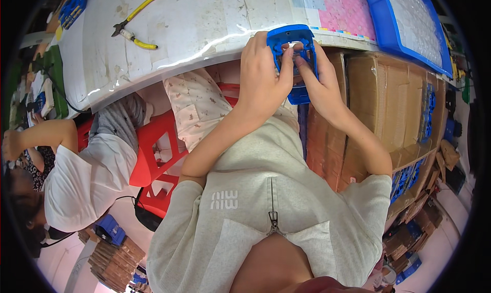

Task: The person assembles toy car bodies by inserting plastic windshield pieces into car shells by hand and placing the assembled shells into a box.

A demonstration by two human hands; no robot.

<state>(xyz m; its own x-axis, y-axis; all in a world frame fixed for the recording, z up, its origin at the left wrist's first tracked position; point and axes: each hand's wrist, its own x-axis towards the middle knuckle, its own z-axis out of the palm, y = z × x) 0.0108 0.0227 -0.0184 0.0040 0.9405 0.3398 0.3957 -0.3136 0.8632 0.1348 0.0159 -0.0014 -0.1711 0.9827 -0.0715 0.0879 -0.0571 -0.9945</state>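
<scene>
Both of my hands hold a blue plastic housing (290, 33) at the table's front edge, its hollow side toward me. My left hand (263, 70) wraps its left side, and my right hand (325, 81) grips its right side. The two thumbs reach into the opening and press near its middle. Small light parts show inside, too small to name. The lower end of the housing sticks out below my thumbs. On the white-covered table (199, 29), to the left, lies a pair of yellow-handled cutting pliers (134, 22), its handles spread.
A blue tray (381, 24) lined with bubble wrap sits at the table's right, beside a pink sheet (348, 12). Below it stand open cardboard boxes (386, 98) with blue parts. A red plastic chair (148, 155) and a seated person in white (87, 185) are to my left.
</scene>
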